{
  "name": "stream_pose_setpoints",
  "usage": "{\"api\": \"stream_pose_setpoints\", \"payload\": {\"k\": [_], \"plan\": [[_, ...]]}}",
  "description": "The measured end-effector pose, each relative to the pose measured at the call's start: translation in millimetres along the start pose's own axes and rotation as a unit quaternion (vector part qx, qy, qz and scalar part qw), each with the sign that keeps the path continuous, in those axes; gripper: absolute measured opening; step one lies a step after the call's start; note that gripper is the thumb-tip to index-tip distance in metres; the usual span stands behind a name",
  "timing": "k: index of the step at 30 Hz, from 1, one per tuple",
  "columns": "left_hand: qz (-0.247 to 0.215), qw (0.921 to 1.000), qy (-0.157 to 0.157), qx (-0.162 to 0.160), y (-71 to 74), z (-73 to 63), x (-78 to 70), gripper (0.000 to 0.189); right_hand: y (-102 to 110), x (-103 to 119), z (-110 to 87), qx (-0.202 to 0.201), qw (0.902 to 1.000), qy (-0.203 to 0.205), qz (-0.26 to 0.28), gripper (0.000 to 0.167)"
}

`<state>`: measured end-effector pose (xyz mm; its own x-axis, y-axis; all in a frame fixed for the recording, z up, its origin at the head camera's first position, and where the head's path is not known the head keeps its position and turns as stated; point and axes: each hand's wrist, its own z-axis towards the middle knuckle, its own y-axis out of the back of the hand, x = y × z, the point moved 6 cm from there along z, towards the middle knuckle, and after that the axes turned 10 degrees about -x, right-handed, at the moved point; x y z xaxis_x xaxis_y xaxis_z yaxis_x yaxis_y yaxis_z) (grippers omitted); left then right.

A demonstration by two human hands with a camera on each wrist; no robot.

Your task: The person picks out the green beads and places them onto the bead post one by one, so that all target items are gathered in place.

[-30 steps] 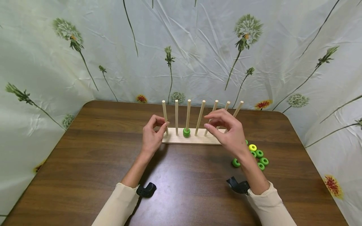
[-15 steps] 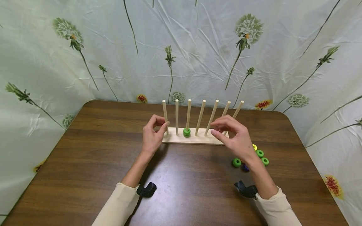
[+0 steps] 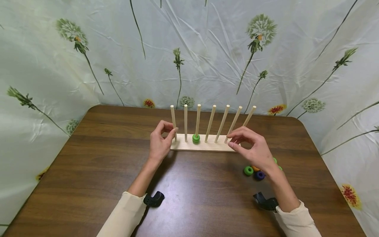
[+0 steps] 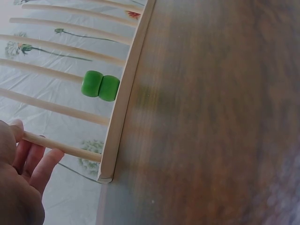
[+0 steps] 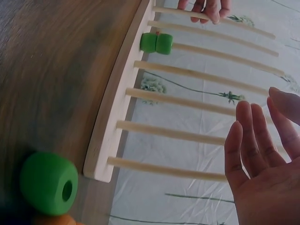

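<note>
A wooden board [image 3: 204, 147] with a row of several upright pegs stands on the table. Two green beads [image 3: 196, 139] are stacked at the foot of the third peg from the left. My left hand [image 3: 161, 140] pinches the leftmost peg [image 4: 70, 149] between thumb and fingers. Nothing is in my right hand [image 3: 251, 148], whose fingers are loosely bent in front of the board's right end. It hides the lower part of the rightmost peg in the head view. The right wrist view shows its fingers spread near the upper parts of the pegs.
Loose beads lie right of the board, partly under the right hand and forearm: a green bead [image 3: 248, 170], a dark blue bead [image 3: 260, 175], an orange bead [image 3: 255, 168] and more green ones. A flowered curtain [image 3: 219, 65] hangs behind the brown table [image 3: 97, 148].
My right hand has moved right and slightly down along the pegs toward the loose beads, uncovering the middle pegs. The left hand stays at the leftmost peg.
</note>
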<state>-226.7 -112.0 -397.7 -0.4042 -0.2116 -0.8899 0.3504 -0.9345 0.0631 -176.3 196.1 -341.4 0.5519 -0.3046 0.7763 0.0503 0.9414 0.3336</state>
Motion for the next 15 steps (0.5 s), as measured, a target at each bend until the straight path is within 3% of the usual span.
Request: {"api": "stream_pose_setpoints", "payload": {"k": [15], "plan": [[-0.001, 1.0000, -0.004, -0.001, 0.2, 0.1, 0.6, 0.013, 12.0, -10.4, -9.1, 0.026, 0.9987, -0.018, -0.041, 0.030]]}}
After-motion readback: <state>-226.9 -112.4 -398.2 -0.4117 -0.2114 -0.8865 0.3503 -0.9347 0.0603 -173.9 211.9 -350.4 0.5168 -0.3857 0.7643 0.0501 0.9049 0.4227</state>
